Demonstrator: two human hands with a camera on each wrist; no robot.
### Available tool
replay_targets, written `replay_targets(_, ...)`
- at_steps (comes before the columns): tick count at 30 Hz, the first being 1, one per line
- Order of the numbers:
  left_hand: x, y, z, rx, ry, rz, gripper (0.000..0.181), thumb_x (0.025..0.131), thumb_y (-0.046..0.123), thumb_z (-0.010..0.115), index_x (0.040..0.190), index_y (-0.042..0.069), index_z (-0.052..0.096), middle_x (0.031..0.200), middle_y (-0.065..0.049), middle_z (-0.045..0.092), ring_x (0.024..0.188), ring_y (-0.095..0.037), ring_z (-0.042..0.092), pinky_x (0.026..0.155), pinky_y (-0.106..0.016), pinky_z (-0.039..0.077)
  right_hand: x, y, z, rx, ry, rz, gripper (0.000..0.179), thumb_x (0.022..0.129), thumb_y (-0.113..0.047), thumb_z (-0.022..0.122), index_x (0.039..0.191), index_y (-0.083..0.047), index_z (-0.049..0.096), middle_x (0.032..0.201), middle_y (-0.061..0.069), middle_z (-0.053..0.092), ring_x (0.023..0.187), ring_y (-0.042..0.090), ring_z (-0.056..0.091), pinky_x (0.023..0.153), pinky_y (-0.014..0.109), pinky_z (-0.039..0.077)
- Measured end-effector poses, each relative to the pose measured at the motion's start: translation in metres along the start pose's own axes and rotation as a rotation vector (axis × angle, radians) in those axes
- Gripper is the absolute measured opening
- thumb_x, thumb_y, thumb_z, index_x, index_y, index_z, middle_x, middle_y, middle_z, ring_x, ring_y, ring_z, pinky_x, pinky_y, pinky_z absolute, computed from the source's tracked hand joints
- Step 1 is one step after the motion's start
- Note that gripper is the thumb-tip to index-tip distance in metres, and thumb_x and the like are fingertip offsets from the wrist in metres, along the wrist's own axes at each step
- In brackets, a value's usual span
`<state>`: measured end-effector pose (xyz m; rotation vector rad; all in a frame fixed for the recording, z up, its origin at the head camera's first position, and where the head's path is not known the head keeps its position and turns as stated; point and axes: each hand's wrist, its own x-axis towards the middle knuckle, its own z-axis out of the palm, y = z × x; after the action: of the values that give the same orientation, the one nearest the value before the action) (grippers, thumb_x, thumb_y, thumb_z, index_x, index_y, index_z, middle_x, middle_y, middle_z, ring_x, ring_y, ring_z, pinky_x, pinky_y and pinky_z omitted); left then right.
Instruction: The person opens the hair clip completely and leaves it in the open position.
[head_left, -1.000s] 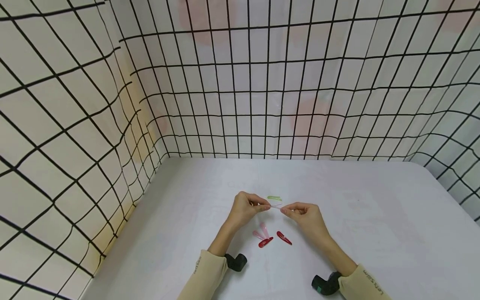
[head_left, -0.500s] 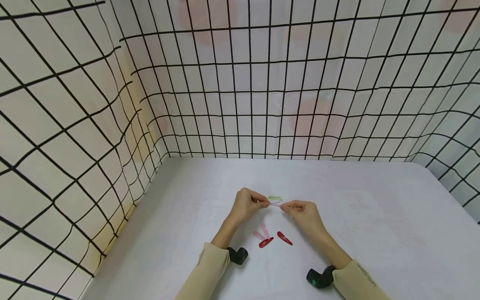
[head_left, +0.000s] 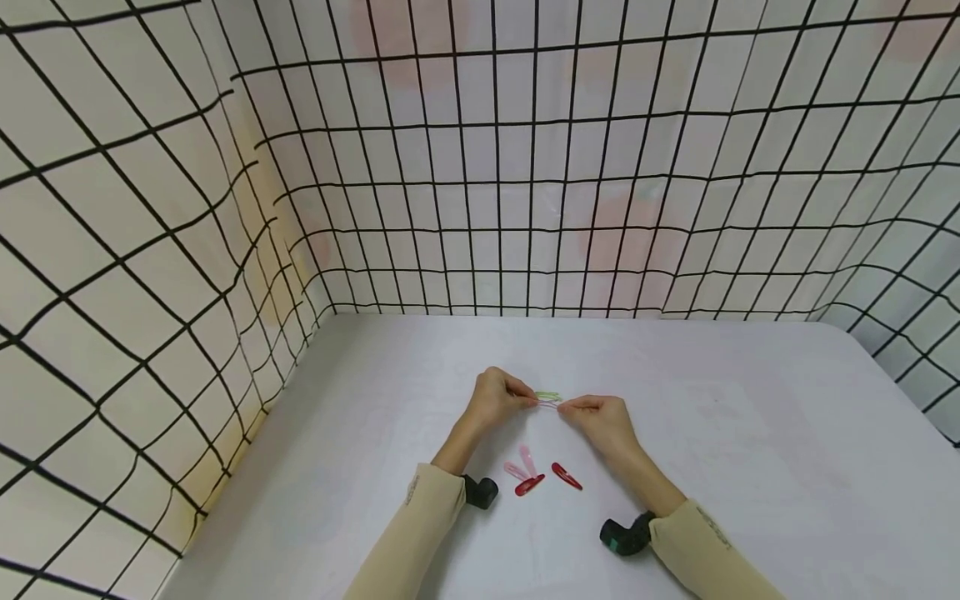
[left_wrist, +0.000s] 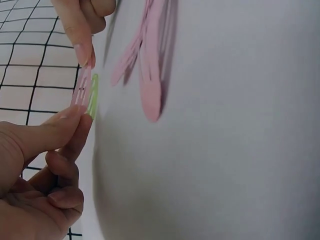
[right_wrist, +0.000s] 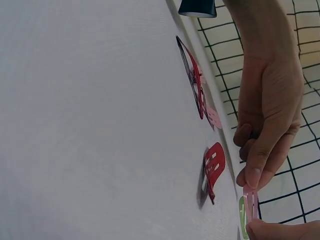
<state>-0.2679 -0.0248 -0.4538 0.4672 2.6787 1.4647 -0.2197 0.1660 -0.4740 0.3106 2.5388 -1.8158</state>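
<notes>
Between both hands a pink snap hair clip [left_wrist: 82, 89] is held off the table, one end in each hand. My left hand [head_left: 495, 398] pinches its left end between thumb and index finger, with the other fingers curled in the left wrist view. The tips of my right hand [head_left: 602, 425] pinch the opposite end; only part of that hand [right_wrist: 290, 231] shows in the right wrist view. Just behind the held clip, a green hair clip [head_left: 548, 395] lies on the table.
Nearer the person lie two pink clips [head_left: 527, 458], a red clip [head_left: 529, 485] touching or close to them, and another red clip [head_left: 567, 476] to their right. Black wire mesh [head_left: 480, 208] rises behind and beside the white table [head_left: 750, 450].
Both hands have moved slightly away from the person with the pink hair clip, closer to the green one. The held clip's parts looked more spread earlier. The clips on the table stay put.
</notes>
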Motion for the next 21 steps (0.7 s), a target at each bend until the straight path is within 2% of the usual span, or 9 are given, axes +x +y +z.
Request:
replay_targets(4, 0.0035, -0.0045, 0.0006, 0.010, -0.015, -0.020, 0.004, 0.081, 0.005, 0.084, 0.083, 0.001, 0.082, 0.089, -0.014, 0.079, 0.071, -0.002, 0.055, 0.058, -0.013, 0.041, 0.0033, 0.0013, 0.0015, -0.031, -0.010, -0.002, 0.021, 0.089, -0.016, 0.077, 0.098, 0.003, 0.078, 0.100, 0.012, 0.078, 0.086, 0.008, 0.059, 0.073, 0.022, 0.046)
replay_targets(11, 0.0067, -0.0068, 0.0016, -0.004, -0.024, -0.047, 0.004, 0.081, 0.004, 0.083, 0.083, 0.001, 0.082, 0.088, -0.013, 0.079, 0.073, -0.004, 0.056, 0.060, -0.014, 0.043, 0.0060, 0.0008, 0.0028, -0.073, -0.014, -0.005, 0.019, 0.091, -0.015, 0.075, 0.098, 0.002, 0.079, 0.107, 0.017, 0.076, 0.103, 0.024, 0.064, 0.079, 0.025, 0.045)
replay_targets(21, 0.0060, -0.0057, 0.0015, -0.004, -0.021, -0.066, 0.004, 0.082, 0.004, 0.083, 0.084, 0.001, 0.082, 0.088, -0.014, 0.079, 0.075, -0.005, 0.057, 0.061, -0.014, 0.043, 0.0065, 0.0000, 0.0038, -0.063, -0.010, 0.010, 0.021, 0.091, -0.017, 0.075, 0.099, 0.003, 0.078, 0.110, 0.018, 0.074, 0.099, 0.021, 0.061, 0.076, 0.025, 0.044)
